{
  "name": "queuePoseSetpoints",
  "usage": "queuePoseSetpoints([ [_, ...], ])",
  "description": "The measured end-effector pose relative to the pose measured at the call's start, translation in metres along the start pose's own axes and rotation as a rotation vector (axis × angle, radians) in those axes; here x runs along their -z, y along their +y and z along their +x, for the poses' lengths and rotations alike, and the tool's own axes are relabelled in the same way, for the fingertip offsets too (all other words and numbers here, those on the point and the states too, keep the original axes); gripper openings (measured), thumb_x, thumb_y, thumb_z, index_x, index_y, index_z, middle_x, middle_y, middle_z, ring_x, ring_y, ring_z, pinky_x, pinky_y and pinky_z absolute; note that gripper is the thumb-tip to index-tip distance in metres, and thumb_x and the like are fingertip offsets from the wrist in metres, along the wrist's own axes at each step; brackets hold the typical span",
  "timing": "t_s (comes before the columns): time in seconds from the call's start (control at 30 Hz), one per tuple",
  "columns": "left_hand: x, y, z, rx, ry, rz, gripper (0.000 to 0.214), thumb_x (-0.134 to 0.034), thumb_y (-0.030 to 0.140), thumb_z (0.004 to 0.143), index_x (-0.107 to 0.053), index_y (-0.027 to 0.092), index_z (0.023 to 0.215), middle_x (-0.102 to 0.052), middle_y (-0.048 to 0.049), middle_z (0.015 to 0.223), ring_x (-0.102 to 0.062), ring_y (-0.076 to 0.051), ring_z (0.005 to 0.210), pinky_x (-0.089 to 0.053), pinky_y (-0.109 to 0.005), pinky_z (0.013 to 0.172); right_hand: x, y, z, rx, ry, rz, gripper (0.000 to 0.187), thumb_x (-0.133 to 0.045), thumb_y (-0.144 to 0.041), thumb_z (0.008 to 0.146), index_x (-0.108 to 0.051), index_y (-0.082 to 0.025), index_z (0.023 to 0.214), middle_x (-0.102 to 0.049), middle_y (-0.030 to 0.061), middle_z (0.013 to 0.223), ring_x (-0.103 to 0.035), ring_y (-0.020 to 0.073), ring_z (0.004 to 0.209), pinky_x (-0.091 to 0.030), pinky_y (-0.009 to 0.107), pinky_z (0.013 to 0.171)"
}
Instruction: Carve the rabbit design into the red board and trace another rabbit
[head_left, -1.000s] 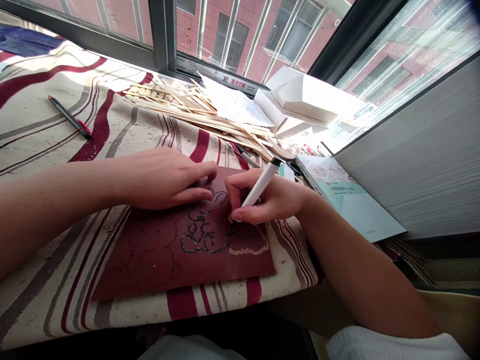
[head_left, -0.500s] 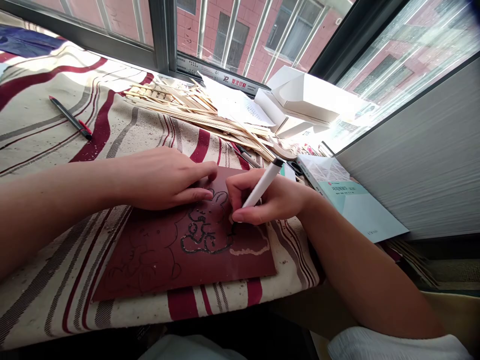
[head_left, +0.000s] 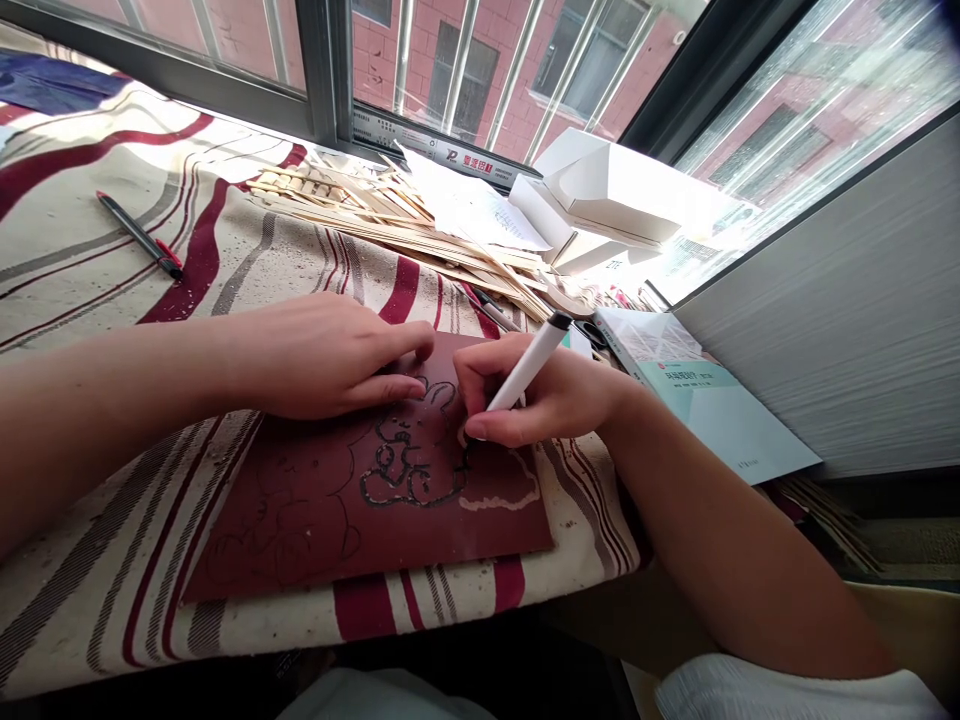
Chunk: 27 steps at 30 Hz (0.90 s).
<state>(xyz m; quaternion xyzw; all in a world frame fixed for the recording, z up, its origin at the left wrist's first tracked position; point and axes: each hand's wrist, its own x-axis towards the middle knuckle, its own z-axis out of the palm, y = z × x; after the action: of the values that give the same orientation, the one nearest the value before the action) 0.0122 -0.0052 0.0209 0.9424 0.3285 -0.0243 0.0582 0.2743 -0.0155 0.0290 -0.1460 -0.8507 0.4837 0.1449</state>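
Note:
A dark red board (head_left: 442, 540) lies on the striped cloth, marked with black outlines of cartoon animals and a pale carved line at its right. My left hand (head_left: 330, 355) rests across its upper left part, fingers loosely bent with nothing in them. In my right hand (head_left: 547, 390) is a white marker (head_left: 529, 362) with a black end, pinched between thumb and fingers. The marker leans to the right, its tip down by the right side of the middle animal drawing (head_left: 405, 455). Whether the tip touches the board is hard to make out.
Thin wooden strips (head_left: 390, 220) lie in a heap by the window, with a paper sheet (head_left: 472, 200) and a white box (head_left: 607, 195) beside them. A pale green book (head_left: 705, 390) lies at the right. A pen (head_left: 139, 235) is on the striped cloth (head_left: 285, 265) at the left.
My right hand and the marker have shifted very slightly, the marker's upper end a little to the right and up. My left hand and the board look still.

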Motion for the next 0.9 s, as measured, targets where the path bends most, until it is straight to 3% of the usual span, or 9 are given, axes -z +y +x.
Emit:
queuePoseSetpoints([
  [0.27, -0.0024, -0.0010, -0.0006, -0.020, 0.033, -0.006, 0.038, -0.041, 0.058, 0.105, -0.061, 0.026, 0.112, -0.076, -0.0081, 0.077, -0.065, -0.029, 0.063, -0.032, -0.036, 0.060, 0.0003, -0.0019, -0.0004, 0.004, 0.006, -0.044, 0.029, -0.077, -0.024, 0.098, -0.057, -0.018, 0.077, -0.058, -0.0059, 0.067, -0.050, 0.0066, 0.061, -0.039, 0.019, 0.054],
  [0.73, 0.0012, -0.0001, -0.0009, -0.007, -0.002, -0.031, 0.038, -0.039, 0.058, 0.104, -0.058, 0.027, 0.110, -0.077, -0.0097, 0.082, -0.065, -0.029, 0.066, -0.033, -0.036, 0.062, 0.0018, -0.0028, -0.0005, -0.044, -0.017, -0.025, 0.028, -0.078, -0.026, 0.096, -0.057, -0.018, 0.078, -0.059, -0.0056, 0.067, -0.049, 0.0061, 0.058, -0.037, 0.019, 0.050],
  [0.9, 0.0014, 0.0020, 0.0001, 0.014, -0.022, -0.026, 0.041, -0.036, 0.061, 0.102, -0.058, 0.027, 0.112, -0.077, -0.0108, 0.084, -0.066, -0.031, 0.067, -0.034, -0.036, 0.063, 0.0012, -0.0012, 0.0011, -0.023, 0.032, -0.028, 0.027, -0.080, -0.021, 0.093, -0.058, -0.018, 0.077, -0.059, -0.0062, 0.065, -0.050, 0.0073, 0.061, -0.041, 0.020, 0.054],
])
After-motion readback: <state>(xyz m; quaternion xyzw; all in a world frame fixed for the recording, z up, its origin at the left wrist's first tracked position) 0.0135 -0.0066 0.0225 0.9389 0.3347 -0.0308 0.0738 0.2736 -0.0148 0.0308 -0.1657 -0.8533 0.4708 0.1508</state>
